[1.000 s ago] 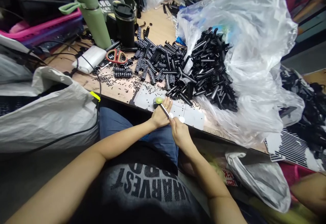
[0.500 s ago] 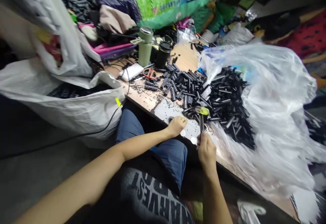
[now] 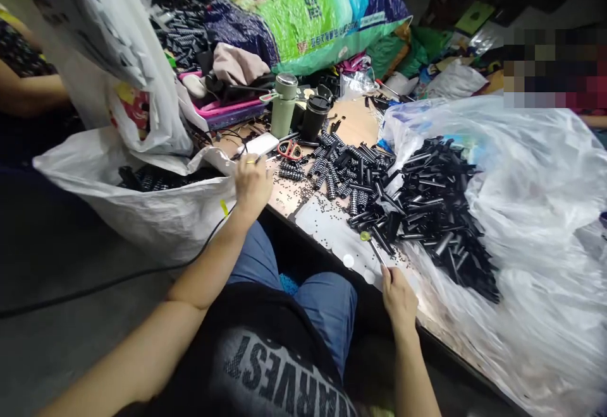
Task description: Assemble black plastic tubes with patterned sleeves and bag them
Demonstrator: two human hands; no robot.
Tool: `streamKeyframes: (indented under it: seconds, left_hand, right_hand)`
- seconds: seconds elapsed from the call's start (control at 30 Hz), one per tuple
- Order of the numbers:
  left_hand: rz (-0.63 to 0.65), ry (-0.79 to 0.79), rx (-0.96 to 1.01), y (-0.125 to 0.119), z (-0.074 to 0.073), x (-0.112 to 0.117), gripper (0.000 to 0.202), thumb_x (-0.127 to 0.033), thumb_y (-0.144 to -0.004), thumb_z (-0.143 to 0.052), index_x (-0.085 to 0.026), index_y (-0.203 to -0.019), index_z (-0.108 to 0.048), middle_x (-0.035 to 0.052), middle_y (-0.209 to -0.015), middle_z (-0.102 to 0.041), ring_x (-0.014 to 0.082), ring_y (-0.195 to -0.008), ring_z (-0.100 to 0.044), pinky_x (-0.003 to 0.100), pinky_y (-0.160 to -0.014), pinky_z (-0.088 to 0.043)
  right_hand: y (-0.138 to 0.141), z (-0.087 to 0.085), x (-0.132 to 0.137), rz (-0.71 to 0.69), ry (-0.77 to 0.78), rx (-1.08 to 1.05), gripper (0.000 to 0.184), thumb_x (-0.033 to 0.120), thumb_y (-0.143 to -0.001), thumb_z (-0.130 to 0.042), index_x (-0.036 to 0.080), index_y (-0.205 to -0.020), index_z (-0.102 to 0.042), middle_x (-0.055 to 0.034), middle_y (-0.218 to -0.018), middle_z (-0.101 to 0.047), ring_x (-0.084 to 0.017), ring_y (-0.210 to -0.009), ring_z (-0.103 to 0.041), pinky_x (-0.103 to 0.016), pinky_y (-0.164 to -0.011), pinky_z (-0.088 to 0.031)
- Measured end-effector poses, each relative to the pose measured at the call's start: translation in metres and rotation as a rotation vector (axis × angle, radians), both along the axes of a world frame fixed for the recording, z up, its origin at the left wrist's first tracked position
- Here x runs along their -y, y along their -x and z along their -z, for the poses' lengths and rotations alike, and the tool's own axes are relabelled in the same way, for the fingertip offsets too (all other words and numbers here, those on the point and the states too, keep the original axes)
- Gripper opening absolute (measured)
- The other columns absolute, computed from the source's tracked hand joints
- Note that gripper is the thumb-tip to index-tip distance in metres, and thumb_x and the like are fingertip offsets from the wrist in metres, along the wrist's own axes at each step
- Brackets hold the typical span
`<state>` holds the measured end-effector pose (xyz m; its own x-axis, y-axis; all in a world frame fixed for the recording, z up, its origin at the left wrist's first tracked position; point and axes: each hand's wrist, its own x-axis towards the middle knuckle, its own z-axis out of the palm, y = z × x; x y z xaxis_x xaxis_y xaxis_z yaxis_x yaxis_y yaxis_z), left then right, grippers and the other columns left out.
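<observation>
My left hand is over the right rim of the white woven sack, just in front of a white box-shaped item. Its fingers are bent and closed; what they hold, if anything, is hidden. My right hand grips the handle of a small hammer with a yellow-green face, its head low over the table edge. Under the hammer lies a pale grey sheet strewn with tiny dark bits. Beyond it are ridged black cylinders and a heap of smooth black pieces.
A green flask, a black cup and red-handled scissors stand or lie behind. Clear plastic sheeting spreads on the right. A black cable crosses the sack. Another person's arm shows at far left.
My left hand has left the pale sheet and moved left to the sack's rim. The hammer head has tipped down and turned left in my right hand. The view has shifted slightly.
</observation>
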<state>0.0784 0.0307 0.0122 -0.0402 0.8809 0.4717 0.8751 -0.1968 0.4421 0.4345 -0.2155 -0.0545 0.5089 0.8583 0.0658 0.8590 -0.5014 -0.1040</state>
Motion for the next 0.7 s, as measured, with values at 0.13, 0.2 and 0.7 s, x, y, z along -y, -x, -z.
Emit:
streamKeyframes:
  seconds: [0.13,0.2,0.7]
  left_hand:
    - [0.258,0.217,-0.127,-0.057,0.029,-0.045,0.031,-0.020,-0.090,-0.042,-0.008,-0.110,-0.063,0.0199,-0.113,-0.058,0.0306,-0.111,-0.050,0.043,-0.096,-0.043]
    - [0.293,0.280,-0.151,-0.076,0.034,-0.067,0.032,-0.017,-0.089,-0.041,-0.005,-0.109,-0.064,0.0215,-0.110,-0.059,0.0312,-0.109,-0.051,0.042,-0.095,-0.042]
    - [0.257,0.492,-0.276,-0.193,0.047,-0.189,0.029,-0.014,-0.087,-0.045,-0.004,-0.105,-0.066,0.0228,-0.102,-0.065,0.0295,-0.103,-0.061,0.036,-0.087,-0.050]
  right_hand:
    - [-0.012,0.011,0.005,-0.058,-0.097,0.210,0.062,0.060,-0.094,-0.021,0.015,-0.095,-0.064,-0.0157,-0.095,-0.065,-0.029,-0.091,-0.056,-0.038,-0.074,-0.039]
    - [-0.014,0.016,0.003,-0.018,-0.150,0.233,0.062,0.059,-0.094,-0.023,0.013,-0.102,-0.063,-0.0172,-0.100,-0.064,-0.031,-0.095,-0.055,-0.041,-0.078,-0.040]
    - [-0.004,0.060,-0.003,-0.049,-0.579,0.277,0.028,0.036,-0.092,-0.051,0.013,-0.101,-0.063,-0.0141,-0.108,-0.068,-0.027,-0.103,-0.059,-0.039,-0.092,-0.039]
